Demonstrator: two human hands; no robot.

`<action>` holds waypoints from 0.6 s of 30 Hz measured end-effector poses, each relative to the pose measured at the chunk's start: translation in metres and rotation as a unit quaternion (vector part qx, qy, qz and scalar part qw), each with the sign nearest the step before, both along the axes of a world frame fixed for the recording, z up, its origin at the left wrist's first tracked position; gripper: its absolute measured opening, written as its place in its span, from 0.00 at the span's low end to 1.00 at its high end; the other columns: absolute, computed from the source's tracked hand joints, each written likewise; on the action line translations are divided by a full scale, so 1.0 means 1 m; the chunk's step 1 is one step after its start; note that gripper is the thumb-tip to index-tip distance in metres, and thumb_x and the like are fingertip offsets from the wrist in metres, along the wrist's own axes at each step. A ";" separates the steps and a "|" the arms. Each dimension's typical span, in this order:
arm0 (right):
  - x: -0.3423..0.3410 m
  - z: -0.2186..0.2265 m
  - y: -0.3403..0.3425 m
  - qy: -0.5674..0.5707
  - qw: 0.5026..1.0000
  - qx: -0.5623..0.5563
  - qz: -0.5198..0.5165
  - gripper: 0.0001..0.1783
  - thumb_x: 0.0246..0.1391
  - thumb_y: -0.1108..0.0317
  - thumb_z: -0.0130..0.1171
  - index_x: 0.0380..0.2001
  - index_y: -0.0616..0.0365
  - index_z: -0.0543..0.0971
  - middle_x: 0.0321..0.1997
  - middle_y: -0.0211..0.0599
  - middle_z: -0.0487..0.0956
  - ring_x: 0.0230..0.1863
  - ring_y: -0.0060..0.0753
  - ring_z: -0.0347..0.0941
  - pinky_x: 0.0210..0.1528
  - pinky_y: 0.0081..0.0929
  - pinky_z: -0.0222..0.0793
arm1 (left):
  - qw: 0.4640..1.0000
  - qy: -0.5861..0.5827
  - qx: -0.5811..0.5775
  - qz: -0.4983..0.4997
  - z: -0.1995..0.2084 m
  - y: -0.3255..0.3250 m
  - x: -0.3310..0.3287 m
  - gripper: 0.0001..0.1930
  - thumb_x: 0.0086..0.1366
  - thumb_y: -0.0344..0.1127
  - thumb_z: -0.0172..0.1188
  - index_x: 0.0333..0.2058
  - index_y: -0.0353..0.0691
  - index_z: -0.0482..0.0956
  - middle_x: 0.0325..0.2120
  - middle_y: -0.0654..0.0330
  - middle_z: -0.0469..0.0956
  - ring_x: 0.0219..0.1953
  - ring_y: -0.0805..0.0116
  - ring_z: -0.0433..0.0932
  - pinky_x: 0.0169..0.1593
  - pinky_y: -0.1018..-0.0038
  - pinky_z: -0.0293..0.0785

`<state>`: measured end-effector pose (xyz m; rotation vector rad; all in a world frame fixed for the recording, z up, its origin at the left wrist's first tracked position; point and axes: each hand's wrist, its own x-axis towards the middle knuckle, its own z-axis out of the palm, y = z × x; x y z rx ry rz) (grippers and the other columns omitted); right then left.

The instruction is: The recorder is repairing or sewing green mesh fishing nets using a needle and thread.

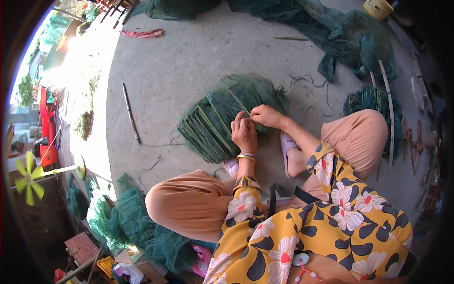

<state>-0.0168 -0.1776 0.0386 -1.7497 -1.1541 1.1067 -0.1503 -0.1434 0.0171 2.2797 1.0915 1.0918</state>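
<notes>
A folded fishing-net trap (208, 120) of dark green mesh lies on the floor in front of me, its frame ribs stacked close together at the left end and loose mesh bunched at the far right end. My left hand (244, 136) is at the trap's right part, fingers bent and pinched together. Close beside it, my right hand (267, 116) pinches at the same spot, its fingertips almost touching the left ones. A thin pale strand shows near the fingertips. What each hand grips is too small to make out.
More green netting (352, 40) spreads along the far right, with a second trap (364, 102) by my right knee. A heap of netting (137, 217) lies at lower left. A thin rod (131, 113) rests on the concrete floor (189, 57). A yellow-green fan (29, 178) stands left.
</notes>
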 end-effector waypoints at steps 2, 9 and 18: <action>0.016 0.001 -0.011 -0.015 1.000 -0.011 -0.004 0.12 0.44 0.65 0.54 0.24 0.64 0.79 0.20 0.40 0.78 0.23 0.28 0.73 0.29 0.28 0.68 | 0.999 -0.016 -0.015 -0.030 0.003 -0.006 0.012 0.05 0.51 0.25 0.59 0.25 0.41 0.72 0.38 0.63 0.77 0.38 0.60 0.76 0.39 0.69 0.72; 0.018 -0.001 -0.008 0.016 0.998 -0.042 0.035 0.11 0.43 0.66 0.54 0.23 0.64 0.79 0.18 0.33 0.75 0.21 0.20 0.68 0.26 0.25 0.65 | 0.997 -0.009 -0.051 -0.061 -0.004 -0.004 0.006 0.06 0.51 0.24 0.58 0.26 0.41 0.71 0.31 0.61 0.77 0.34 0.60 0.75 0.37 0.68 0.72; 0.011 -0.006 -0.012 -0.081 0.996 0.035 0.005 0.10 0.45 0.66 0.55 0.26 0.62 0.79 0.19 0.38 0.77 0.23 0.26 0.73 0.28 0.27 0.68 | 0.950 -0.107 -0.292 -0.007 -0.003 -0.007 0.009 0.03 0.57 0.27 0.59 0.27 0.35 0.75 0.20 0.60 0.76 0.23 0.75 0.73 0.30 0.78 0.69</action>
